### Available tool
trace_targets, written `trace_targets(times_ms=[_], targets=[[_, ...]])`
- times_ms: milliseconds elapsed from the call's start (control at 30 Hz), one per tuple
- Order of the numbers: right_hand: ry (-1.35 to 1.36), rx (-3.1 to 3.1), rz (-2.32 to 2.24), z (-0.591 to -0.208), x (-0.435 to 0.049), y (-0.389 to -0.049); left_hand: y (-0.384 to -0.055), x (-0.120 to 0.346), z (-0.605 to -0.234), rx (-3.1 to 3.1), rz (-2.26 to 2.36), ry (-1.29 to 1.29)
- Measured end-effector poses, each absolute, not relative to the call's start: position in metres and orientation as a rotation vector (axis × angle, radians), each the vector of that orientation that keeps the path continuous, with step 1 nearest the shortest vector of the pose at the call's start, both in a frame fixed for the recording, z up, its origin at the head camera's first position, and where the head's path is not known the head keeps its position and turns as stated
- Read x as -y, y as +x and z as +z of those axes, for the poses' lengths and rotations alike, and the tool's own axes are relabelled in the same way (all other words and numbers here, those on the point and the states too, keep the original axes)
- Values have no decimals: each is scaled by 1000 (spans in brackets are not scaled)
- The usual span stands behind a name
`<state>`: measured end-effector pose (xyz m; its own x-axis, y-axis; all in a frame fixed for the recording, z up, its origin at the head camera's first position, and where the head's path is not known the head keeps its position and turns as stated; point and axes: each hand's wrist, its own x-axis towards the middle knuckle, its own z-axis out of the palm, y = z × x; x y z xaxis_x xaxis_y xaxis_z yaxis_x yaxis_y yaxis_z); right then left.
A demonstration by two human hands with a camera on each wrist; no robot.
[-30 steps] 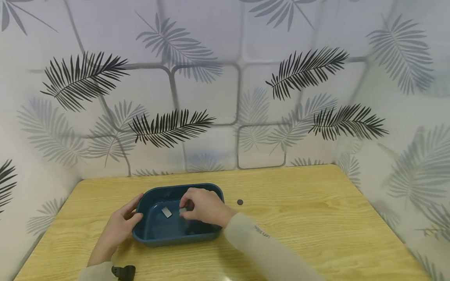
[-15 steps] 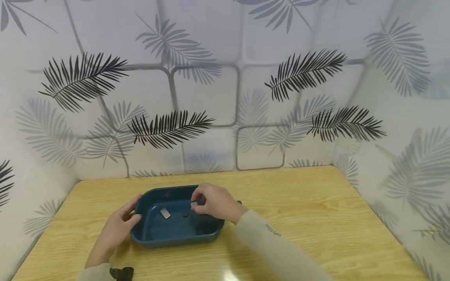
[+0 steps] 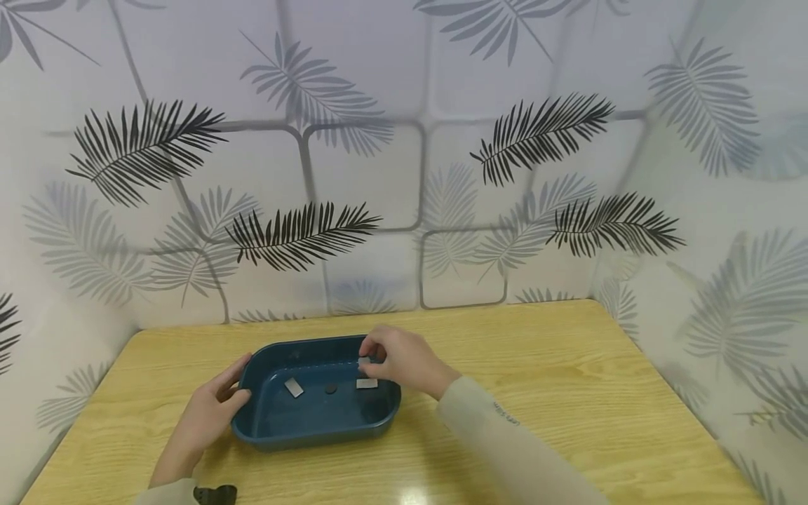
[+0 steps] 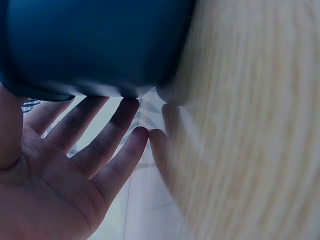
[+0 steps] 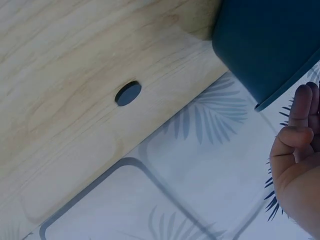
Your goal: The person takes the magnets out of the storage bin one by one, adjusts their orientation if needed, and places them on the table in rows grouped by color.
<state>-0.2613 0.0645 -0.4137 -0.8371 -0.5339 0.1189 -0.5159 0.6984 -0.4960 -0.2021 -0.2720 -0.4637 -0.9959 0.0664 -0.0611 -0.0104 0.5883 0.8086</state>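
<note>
Now your right hand (image 3: 404,359) has shifted toward the right end of the dark-blue, rounded, plastic-looking tray (image 3: 315,440), uncovering a light-grey rectangular piece (image 3: 367,384) inside, while a small pale piece (image 3: 364,361) remains pinched between thumb and fingertips. Your left hand (image 3: 205,410), fingers spread and nearly straight, rests against the left end; count one tray, two rectangular pieces and one dark round disc (image 3: 331,388) lying in it, one piece held, and another dark disc (image 5: 128,94) on the yellow wood-grain table (image 3: 536,393)

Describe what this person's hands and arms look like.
The left hand and right hand are bare. The left sleeve and right sleeve are pale beige; small dark lettering marks the right one. A black device sits by the left cuff.
</note>
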Motion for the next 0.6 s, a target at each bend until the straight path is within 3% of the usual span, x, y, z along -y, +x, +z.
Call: trace_targets(times_ms=[600], targets=[[-737,-2938,-909,-417,-112,-269,-202,272,-465,-2719,1387,29]])
